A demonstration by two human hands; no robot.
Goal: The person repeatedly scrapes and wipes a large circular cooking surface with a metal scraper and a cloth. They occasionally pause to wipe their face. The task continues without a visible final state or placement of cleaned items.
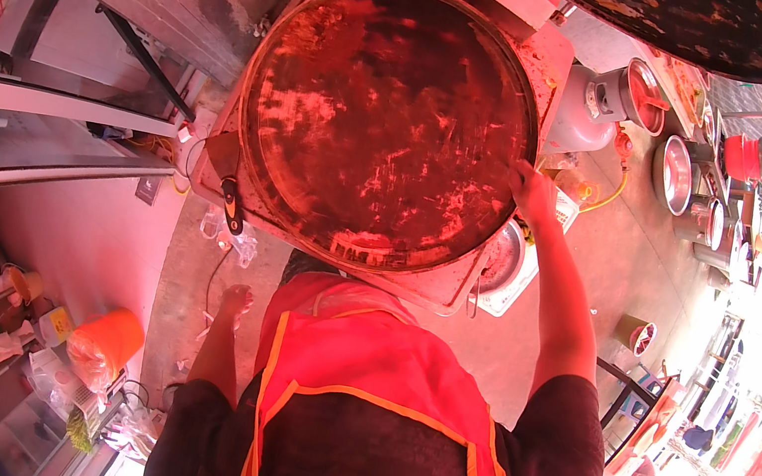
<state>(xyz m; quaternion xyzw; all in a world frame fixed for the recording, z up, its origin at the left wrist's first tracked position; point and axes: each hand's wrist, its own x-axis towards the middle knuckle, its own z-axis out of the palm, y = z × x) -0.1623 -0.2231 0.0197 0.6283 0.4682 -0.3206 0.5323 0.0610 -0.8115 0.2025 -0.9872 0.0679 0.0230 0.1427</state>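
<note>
A large round griddle pan (385, 125) with a dark, scorched and greasy surface sits in front of me on a metal stand (447, 294). My right hand (534, 192) is at the pan's right rim, fingers curled; whether it grips the rim or some small thing, I cannot tell. Down by my left side hangs my left hand (236, 301), with no object visible in it. A scraper with a black and orange handle (232, 205) lies at the pan's left edge, its broad blade (220, 149) beside the rim.
A dark round plate (660, 16) overhangs the top right. Beyond the stand is a gas cylinder (581, 124) with a yellow hose (611, 195). A metal bowl (502, 258) sits low at the right. Left are a glass door frame (55, 104) and an orange bucket (105, 343).
</note>
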